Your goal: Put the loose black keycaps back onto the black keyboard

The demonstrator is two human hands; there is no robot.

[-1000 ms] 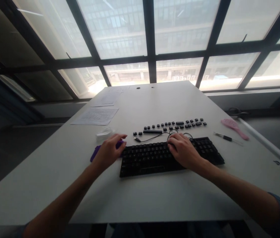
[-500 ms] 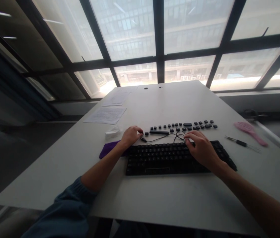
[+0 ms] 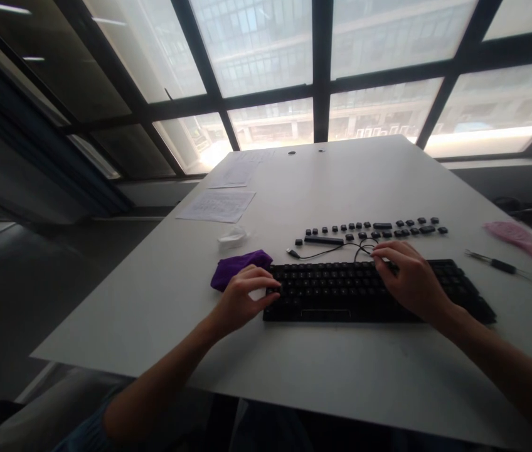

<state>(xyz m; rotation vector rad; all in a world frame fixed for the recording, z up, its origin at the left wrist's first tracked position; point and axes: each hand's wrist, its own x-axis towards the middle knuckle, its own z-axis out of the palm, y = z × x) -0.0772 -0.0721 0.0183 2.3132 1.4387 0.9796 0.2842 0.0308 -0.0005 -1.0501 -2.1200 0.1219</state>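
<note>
A black keyboard (image 3: 332, 294) lies near the front of the white table, mostly filled with keys. At its left end, my left hand (image 3: 246, 295) pinches a small dark keycap (image 3: 279, 287) between thumb and forefinger, right at the keys. My right hand (image 3: 409, 276) hovers over the right part of the keyboard. Its fingertips come together at the keyboard's back edge, beside the looped black cable (image 3: 321, 253); what they hold, if anything, is hidden. Behind the keyboard, several loose keycaps (image 3: 325, 230) lie in two rows with a long spacebar (image 3: 324, 240).
A purple cloth (image 3: 240, 267) lies beside the left hand, with a clear plastic piece (image 3: 231, 238) behind it. Printed sheets (image 3: 219, 206) are at the back left. On the right are a keycap puller (image 3: 504, 266) and a pink brush (image 3: 524, 245).
My left hand has come back from beside the cable's plug to the keyboard's left end, carrying the keycap. The right hand stays at the cable loop. The view has shifted slightly.
</note>
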